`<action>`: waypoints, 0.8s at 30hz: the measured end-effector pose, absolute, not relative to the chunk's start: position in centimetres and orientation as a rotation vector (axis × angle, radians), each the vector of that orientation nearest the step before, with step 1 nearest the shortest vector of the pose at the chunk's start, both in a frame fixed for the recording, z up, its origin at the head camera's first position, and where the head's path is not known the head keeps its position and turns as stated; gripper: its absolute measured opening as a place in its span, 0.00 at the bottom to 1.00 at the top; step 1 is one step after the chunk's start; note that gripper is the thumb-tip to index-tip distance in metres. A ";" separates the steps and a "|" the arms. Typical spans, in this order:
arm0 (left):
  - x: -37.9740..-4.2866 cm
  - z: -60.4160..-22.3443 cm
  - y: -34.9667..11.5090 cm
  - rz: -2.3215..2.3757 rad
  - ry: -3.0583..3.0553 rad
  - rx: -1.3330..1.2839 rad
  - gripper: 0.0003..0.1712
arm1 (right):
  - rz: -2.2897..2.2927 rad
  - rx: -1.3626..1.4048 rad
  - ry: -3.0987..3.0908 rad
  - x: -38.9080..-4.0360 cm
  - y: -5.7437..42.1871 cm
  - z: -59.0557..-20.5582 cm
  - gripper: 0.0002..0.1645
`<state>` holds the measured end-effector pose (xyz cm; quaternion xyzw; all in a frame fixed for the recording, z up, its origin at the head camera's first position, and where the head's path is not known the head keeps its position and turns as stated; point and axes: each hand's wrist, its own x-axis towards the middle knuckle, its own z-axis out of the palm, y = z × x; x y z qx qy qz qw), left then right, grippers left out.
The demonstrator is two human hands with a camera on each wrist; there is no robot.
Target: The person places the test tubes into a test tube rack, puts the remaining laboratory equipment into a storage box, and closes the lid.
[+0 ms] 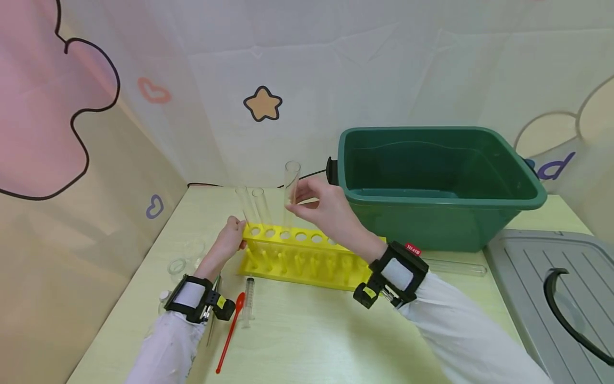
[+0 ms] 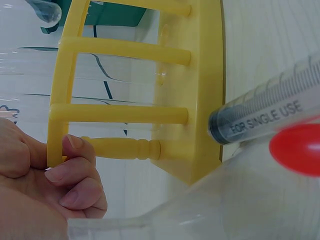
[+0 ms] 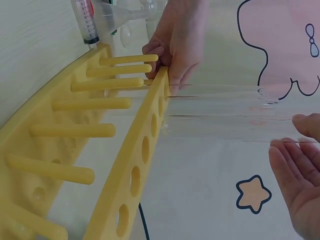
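A yellow test tube rack (image 1: 312,272) stands on the table, and my left hand (image 1: 224,244) grips the left end of its top bar. In the left wrist view the fingers (image 2: 82,182) curl around that bar. Two clear test tubes, one of them nearer the middle (image 1: 261,207), stand in the leftmost holes. My right hand (image 1: 331,210) pinches another test tube (image 1: 291,178) upright between thumb and fingers, above the third hole. Its rounded bottom (image 3: 167,126) is right at the top bar in the right wrist view. The holes further right hold no tubes.
Behind the rack's right side stands a green tub (image 1: 441,218). A grey lid (image 1: 523,288) with a black handle lies at the right, near a glass tube (image 1: 458,268) lying flat. In front are a syringe (image 1: 248,301) and a red spoon (image 1: 231,333). Clear glassware (image 1: 177,265) stands left.
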<state>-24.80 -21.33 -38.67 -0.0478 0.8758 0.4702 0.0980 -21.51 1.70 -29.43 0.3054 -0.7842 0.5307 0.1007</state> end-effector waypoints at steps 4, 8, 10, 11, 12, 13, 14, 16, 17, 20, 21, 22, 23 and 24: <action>-24.8 -38.6 -21.4 1.404 2.585 -0.136 0.12 | 1.497 0.915 -2.335 -22.7 1.2 -30.7 0.10; -24.7 -38.6 -21.4 1.404 2.587 -0.133 0.12 | 1.443 0.906 -2.389 -23.1 0.7 -31.2 0.10; -24.7 -38.6 -21.4 1.402 2.591 -0.134 0.12 | 1.445 0.901 -2.421 -23.2 0.5 -31.5 0.10; -24.7 -38.6 -21.4 1.400 2.594 -0.131 0.11 | 1.450 0.897 -2.436 -23.3 0.4 -31.5 0.11; -24.7 -38.6 -21.4 1.399 2.595 -0.135 0.11 | 1.455 0.891 -2.451 -23.3 0.3 -31.6 0.10; -24.7 -38.6 -21.4 1.401 2.591 -0.136 0.11 | 1.455 0.887 -2.463 -23.4 0.2 -31.7 0.10; -24.7 -38.6 -21.4 1.403 2.587 -0.139 0.11 | 1.453 0.884 -2.475 -23.4 0.2 -31.8 0.10; -24.7 -38.6 -21.4 1.408 2.580 -0.143 0.12 | 1.436 0.863 -2.505 -23.5 0.0 -32.0 0.10; -24.7 -38.6 -21.4 1.408 2.577 -0.145 0.12 | 1.424 0.852 -2.520 -23.6 0.0 -32.2 0.10; -24.7 -38.7 -21.4 1.410 2.571 -0.152 0.12 | 1.396 0.823 -2.571 -23.9 -0.2 -32.6 0.10; -24.7 -38.7 -21.4 1.408 2.575 -0.149 0.12 | 1.390 0.809 -2.591 -23.9 -0.2 -32.8 0.10; -24.7 -38.7 -21.4 1.406 2.578 -0.146 0.12 | 1.389 0.794 -2.610 -24.0 -0.3 -32.9 0.10; -24.7 -38.7 -21.4 1.404 2.581 -0.141 0.12 | 1.390 0.784 -2.626 -24.0 -0.3 -33.0 0.10; -24.7 -38.7 -21.5 1.403 2.583 -0.141 0.12 | 1.394 0.773 -2.640 -24.0 -0.3 -33.1 0.10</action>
